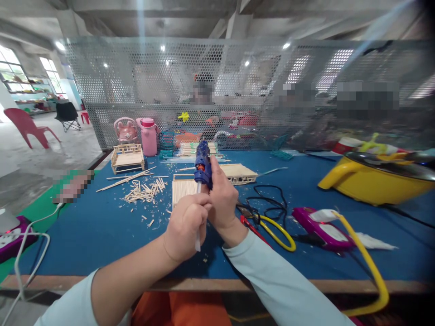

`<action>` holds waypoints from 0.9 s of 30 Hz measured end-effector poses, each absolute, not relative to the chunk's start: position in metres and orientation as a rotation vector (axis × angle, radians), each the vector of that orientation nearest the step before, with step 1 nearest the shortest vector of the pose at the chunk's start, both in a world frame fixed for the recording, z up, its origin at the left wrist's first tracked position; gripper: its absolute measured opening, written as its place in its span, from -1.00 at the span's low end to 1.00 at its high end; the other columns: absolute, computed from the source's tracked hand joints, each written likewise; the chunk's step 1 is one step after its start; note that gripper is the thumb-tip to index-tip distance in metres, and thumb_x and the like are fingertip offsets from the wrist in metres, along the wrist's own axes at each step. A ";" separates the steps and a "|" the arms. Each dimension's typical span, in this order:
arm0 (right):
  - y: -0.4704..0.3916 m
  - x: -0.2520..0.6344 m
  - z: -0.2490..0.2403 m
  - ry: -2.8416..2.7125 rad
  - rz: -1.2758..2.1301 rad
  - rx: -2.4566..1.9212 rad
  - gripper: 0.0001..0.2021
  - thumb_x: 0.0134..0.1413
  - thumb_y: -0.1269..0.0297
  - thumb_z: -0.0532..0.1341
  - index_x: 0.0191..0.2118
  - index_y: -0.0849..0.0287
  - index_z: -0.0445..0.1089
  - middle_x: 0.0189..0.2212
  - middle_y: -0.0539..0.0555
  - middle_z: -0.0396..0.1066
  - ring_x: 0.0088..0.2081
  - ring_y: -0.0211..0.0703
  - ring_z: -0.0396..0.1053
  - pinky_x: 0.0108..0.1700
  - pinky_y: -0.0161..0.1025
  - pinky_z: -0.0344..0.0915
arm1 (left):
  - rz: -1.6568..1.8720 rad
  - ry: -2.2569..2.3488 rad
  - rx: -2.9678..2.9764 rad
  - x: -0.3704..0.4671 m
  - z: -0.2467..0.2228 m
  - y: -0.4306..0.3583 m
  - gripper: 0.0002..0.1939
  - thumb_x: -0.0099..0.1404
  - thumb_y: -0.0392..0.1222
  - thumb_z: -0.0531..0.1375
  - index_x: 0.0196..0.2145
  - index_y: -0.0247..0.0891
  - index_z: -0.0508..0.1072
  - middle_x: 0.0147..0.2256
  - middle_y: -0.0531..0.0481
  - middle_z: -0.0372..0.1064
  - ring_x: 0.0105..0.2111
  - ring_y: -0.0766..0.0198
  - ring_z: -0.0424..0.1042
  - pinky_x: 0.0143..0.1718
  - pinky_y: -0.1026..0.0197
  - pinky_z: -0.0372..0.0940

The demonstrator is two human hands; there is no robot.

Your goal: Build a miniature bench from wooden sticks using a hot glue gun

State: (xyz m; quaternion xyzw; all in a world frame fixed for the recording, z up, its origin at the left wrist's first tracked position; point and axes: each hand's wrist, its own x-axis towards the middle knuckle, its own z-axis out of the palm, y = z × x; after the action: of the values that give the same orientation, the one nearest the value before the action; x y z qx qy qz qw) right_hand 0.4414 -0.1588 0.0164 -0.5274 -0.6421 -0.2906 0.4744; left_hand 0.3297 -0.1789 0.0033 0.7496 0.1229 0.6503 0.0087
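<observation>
My right hand [222,194] is wrapped round a blue glue gun [203,163], which points away from me above the blue table. My left hand [188,224] pinches a translucent glue stick [198,240] that runs into the gun's rear end. Both hands touch or nearly touch at the gun. Behind them lies a panel of thin wooden sticks [181,190], partly hidden. A flat wooden stick piece [239,173] rests just beyond my right hand. Short cut sticks [144,191] are scattered to the left, near a small wooden stick frame [128,158].
Red-and-yellow-handled tools [278,235] and black cable lie right of my hands. Further right are a purple power strip [322,228] and a yellow electric pan [380,179]. A pink bottle [148,138] stands before the perforated metal screen [136,90]. A blurred phone lies left.
</observation>
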 end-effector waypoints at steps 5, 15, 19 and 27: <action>-0.158 0.442 0.016 -1.528 -0.794 -1.250 -0.40 0.12 0.41 0.00 0.30 0.22 -0.08 0.06 0.19 0.35 -0.01 -0.09 0.39 -0.02 -0.22 0.34 | 1.992 0.223 2.367 0.327 0.004 -0.175 -0.78 0.21 -0.46 0.09 -0.48 -0.23 0.15 -0.33 -0.09 0.41 -0.36 0.34 0.38 -0.34 0.28 0.33; -0.158 0.450 0.016 -1.509 -0.890 -1.182 -0.36 0.13 0.38 -0.02 0.32 0.23 -0.20 0.05 0.21 0.36 -0.13 -0.08 0.44 -0.10 -0.20 0.37 | 1.921 0.208 2.217 0.324 0.007 -0.183 -0.72 0.23 -0.49 0.05 -0.50 -0.20 0.05 -0.34 -0.05 0.41 -0.35 0.37 0.40 -0.36 0.32 0.33; -0.158 0.448 0.015 -1.540 -0.921 -1.216 -0.37 0.15 0.38 -0.02 0.32 0.22 -0.22 0.06 0.20 0.35 -0.13 -0.10 0.44 -0.11 -0.20 0.37 | 1.939 0.242 2.137 0.323 0.008 -0.181 -0.71 0.25 -0.48 0.03 -0.51 -0.19 0.04 -0.35 -0.04 0.39 -0.39 0.39 0.39 -0.38 0.34 0.32; -0.155 0.446 0.011 -1.526 -0.846 -1.175 -0.34 0.13 0.39 0.01 0.33 0.16 -0.25 0.05 0.20 0.35 -0.09 -0.10 0.43 -0.12 -0.20 0.39 | 1.921 0.234 2.286 0.324 0.001 -0.170 -0.76 0.21 -0.47 0.08 -0.47 -0.21 0.12 -0.27 -0.06 0.41 -0.31 0.35 0.42 -0.33 0.28 0.34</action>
State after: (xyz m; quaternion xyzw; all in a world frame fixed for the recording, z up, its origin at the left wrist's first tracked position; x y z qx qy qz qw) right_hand 0.4457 -0.1552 0.0106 -0.4849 -0.6298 -0.3492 0.4963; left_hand 0.3240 -0.1701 0.0008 0.7612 0.0781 0.6397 0.0729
